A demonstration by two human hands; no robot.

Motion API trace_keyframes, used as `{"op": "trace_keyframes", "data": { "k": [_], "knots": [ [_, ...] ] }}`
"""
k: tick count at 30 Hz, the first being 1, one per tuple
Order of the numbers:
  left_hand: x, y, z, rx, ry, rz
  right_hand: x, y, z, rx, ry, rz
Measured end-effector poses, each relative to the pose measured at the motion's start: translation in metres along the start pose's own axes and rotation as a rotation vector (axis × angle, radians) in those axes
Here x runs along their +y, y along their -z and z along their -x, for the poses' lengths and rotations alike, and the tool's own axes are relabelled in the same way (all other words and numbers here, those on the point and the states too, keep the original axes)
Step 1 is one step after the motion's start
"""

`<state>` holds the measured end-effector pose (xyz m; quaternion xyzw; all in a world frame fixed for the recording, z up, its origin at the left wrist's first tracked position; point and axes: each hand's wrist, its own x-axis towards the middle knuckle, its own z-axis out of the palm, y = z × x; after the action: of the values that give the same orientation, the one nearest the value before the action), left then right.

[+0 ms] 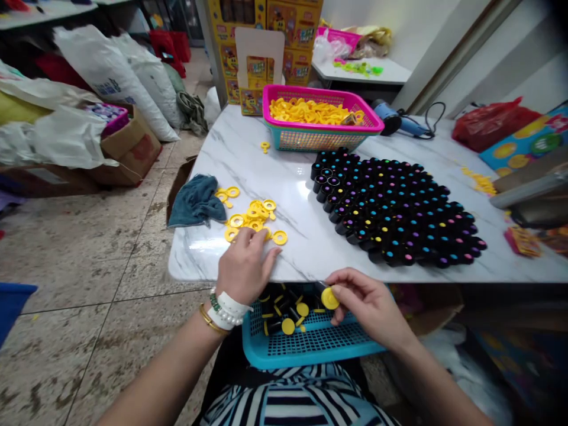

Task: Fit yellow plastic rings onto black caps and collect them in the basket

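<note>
My left hand [246, 260] reaches over a small pile of yellow ring-shaped plastic pieces [255, 214] near the table's front edge. Its fingers bend down onto the pieces, with the thumb apart; the fingertips are partly hidden. Between the thumb and fingers of my right hand [366, 302] is a round yellow cap [329, 298], held just above a blue basket [310, 354]. Whether a black body is attached behind this cap I cannot tell. Inside the basket lie several black cylinders with yellow ends [288, 326].
Black cylinders with coloured dots [394, 207] stand packed together on the marble-patterned table [293, 177]. Behind them is a pink-rimmed basket [322, 92] of yellow pieces. A dark teal cloth [197, 201] lies at the left edge, and a blue power tool [406, 123] rests at the back.
</note>
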<state>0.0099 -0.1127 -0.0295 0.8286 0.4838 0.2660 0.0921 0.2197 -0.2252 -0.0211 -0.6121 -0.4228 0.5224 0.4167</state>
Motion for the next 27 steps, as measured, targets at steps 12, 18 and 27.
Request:
{"op": "trace_keyframes", "data": {
  "k": [12,18,27],
  "knots": [
    [0.002,-0.02,-0.009,-0.015,-0.122,-0.084,0.032,0.013,0.011,0.219,0.087,0.152],
    [-0.002,-0.02,-0.011,0.0,-0.115,-0.028,0.05,0.02,0.025,0.166,0.034,0.226],
    [0.074,-0.015,0.05,-0.322,-0.428,0.51,0.049,-0.002,0.05,0.078,0.1,-0.227]
  ]
}}
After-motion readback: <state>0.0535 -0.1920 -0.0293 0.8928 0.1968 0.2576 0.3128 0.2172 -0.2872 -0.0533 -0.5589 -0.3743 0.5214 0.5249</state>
